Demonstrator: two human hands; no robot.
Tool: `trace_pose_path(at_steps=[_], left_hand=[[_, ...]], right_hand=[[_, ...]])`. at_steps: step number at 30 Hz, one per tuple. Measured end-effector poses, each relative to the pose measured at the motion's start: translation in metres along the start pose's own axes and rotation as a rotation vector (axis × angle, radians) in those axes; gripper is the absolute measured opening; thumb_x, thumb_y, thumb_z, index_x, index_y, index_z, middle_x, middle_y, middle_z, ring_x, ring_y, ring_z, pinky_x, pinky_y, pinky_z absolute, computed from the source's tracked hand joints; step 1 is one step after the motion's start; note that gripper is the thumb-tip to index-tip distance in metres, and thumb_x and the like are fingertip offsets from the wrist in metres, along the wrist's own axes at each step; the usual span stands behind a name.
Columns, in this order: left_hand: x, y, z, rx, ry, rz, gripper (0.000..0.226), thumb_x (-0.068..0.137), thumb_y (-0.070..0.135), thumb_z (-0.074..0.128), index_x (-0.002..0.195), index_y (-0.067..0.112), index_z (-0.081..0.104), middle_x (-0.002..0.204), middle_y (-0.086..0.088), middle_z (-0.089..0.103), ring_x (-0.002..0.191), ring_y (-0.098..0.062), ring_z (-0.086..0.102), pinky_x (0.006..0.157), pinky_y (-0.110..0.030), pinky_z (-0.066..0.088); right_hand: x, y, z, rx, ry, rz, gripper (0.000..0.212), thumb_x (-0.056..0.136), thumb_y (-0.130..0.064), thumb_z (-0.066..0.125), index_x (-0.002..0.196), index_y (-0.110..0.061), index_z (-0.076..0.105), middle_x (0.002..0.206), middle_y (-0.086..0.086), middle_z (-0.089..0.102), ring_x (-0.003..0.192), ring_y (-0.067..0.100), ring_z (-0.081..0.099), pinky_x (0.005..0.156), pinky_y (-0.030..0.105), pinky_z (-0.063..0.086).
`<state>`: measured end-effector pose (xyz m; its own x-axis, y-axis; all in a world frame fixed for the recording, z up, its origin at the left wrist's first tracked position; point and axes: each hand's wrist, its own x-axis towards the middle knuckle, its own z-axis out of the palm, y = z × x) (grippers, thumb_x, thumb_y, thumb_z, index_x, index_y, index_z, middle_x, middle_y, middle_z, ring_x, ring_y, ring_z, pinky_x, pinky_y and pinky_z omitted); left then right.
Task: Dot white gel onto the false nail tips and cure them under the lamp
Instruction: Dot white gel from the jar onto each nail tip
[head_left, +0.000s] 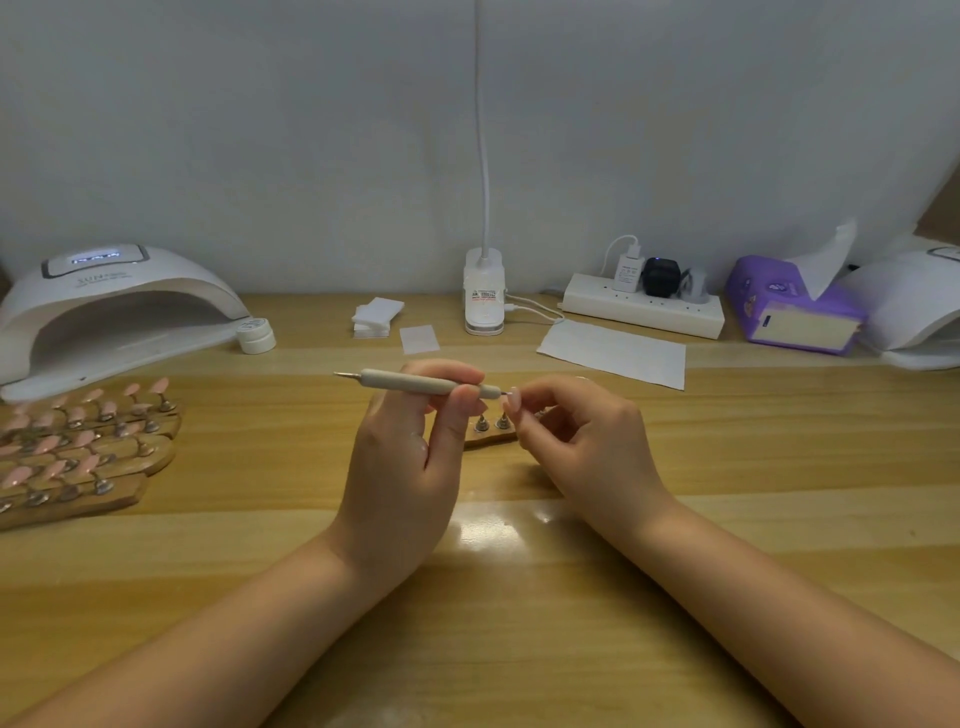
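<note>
The left hand (400, 467) pinched a dotting pen (421, 384) level; the right hand (582, 441) pinched a pink nail tip (514, 401) at its point, above a wooden holder (491, 439) mid-table (519, 623). The curing lamp (114, 312) sat at the far left corner, filled nail holders (78, 447) before it.

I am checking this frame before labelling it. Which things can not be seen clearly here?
Head view only:
- Nail tip pinched by the right hand: too small to show any gel dots.
- Wooden holder: mostly hidden behind both hands.
- Dotting pen in the left hand: working tip too small.
- Second lamp: cut off by the right edge.
</note>
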<state>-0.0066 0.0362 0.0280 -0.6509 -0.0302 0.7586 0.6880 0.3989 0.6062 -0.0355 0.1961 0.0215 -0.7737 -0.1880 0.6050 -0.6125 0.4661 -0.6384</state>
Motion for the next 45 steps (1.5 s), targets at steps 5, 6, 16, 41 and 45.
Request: trace_pose_path(at_steps=[5,6,16,41,45], left_hand=[[0.0002,-0.004,0.0002,0.004,0.001,0.02,0.014,0.097,0.024,0.045,0.105,0.017,0.055,0.093,0.006,0.063,0.086,-0.003,0.064,0.074,-0.009,0.046],[0.0,-0.0045,0.0003,0.003,0.0,0.024,0.014,0.097,0.024,0.046,0.105,0.017,0.055,0.094,0.007,0.063,0.086,-0.003,0.064,0.074,-0.009,0.046],[-0.002,-0.0075,0.0003,0.031,-0.008,0.028,0.015,0.096,0.027,0.046,0.107,0.021,0.055,0.094,0.004,0.065,0.086,-0.009,0.066,0.074,-0.022,0.052],[-0.0036,-0.0068,0.0007,0.079,-0.014,-0.002,0.015,0.095,0.032,0.046,0.106,0.026,0.054,0.094,0.004,0.065,0.088,-0.019,0.066,0.074,-0.047,0.054],[-0.0033,-0.007,0.001,0.077,-0.014,0.005,0.013,0.096,0.031,0.046,0.105,0.029,0.053,0.093,0.005,0.065,0.087,-0.017,0.066,0.073,-0.046,0.054]], right_hand=[[-0.0003,0.0008,0.0008,-0.009,0.014,-0.034,0.009,0.087,-0.008,0.069,0.094,-0.013,0.072,0.082,-0.012,0.065,0.072,0.007,0.062,0.066,0.022,0.053],[-0.0002,0.0011,0.0008,-0.009,0.018,-0.038,0.009,0.087,-0.008,0.069,0.094,-0.013,0.072,0.081,-0.012,0.065,0.072,0.006,0.061,0.066,0.02,0.052],[-0.0003,0.0023,0.0015,-0.005,0.011,-0.033,0.009,0.087,-0.006,0.068,0.093,-0.01,0.073,0.082,-0.008,0.067,0.072,0.01,0.064,0.068,0.031,0.054],[-0.0002,0.0033,0.0031,0.005,0.01,-0.03,0.008,0.089,-0.012,0.068,0.094,-0.01,0.074,0.08,-0.003,0.069,0.069,0.013,0.064,0.066,0.035,0.054],[-0.0003,0.0035,0.0029,0.008,0.0,-0.027,0.009,0.088,-0.011,0.068,0.094,-0.008,0.073,0.081,-0.002,0.07,0.07,0.013,0.065,0.067,0.036,0.054]])
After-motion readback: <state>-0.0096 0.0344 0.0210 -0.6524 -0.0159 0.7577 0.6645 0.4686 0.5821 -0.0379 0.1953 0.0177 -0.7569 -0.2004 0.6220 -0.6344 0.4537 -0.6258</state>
